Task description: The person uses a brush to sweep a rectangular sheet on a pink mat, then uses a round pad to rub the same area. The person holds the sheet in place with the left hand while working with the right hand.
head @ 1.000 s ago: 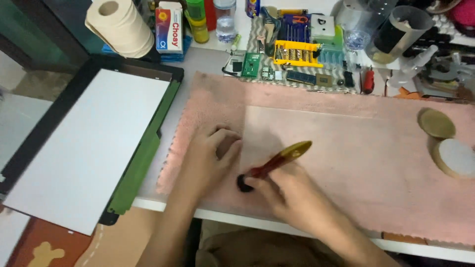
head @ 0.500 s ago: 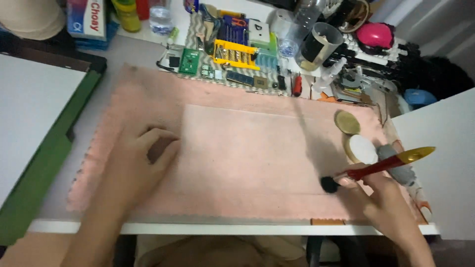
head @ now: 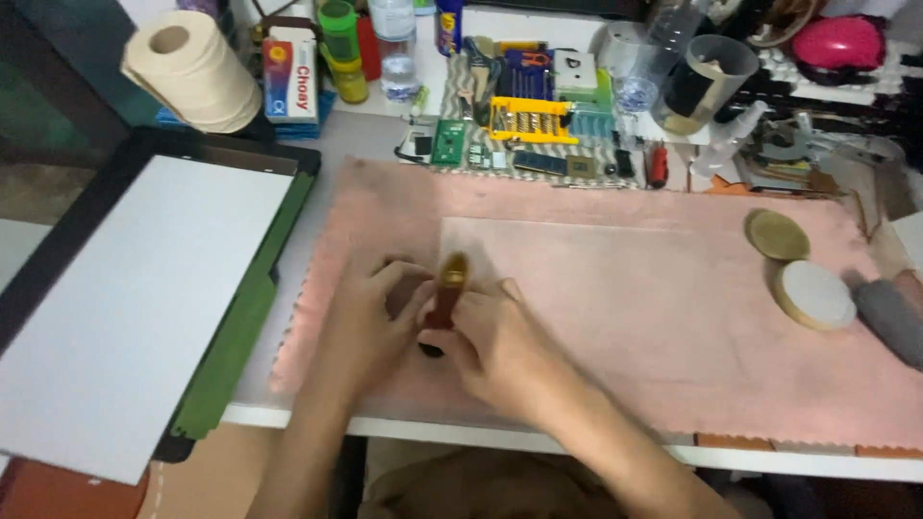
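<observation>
Two bare forearms reach forward side by side. The left hand [head: 370, 317] lies palm down with fingers curled; the right hand [head: 490, 346] is closed in a grip, touching it.

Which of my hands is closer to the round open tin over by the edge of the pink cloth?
Right. Your right hand grips the brush near the cloth's middle, well left of the tin. Your left hand rests flat on the pink cloth, farther left.
</observation>
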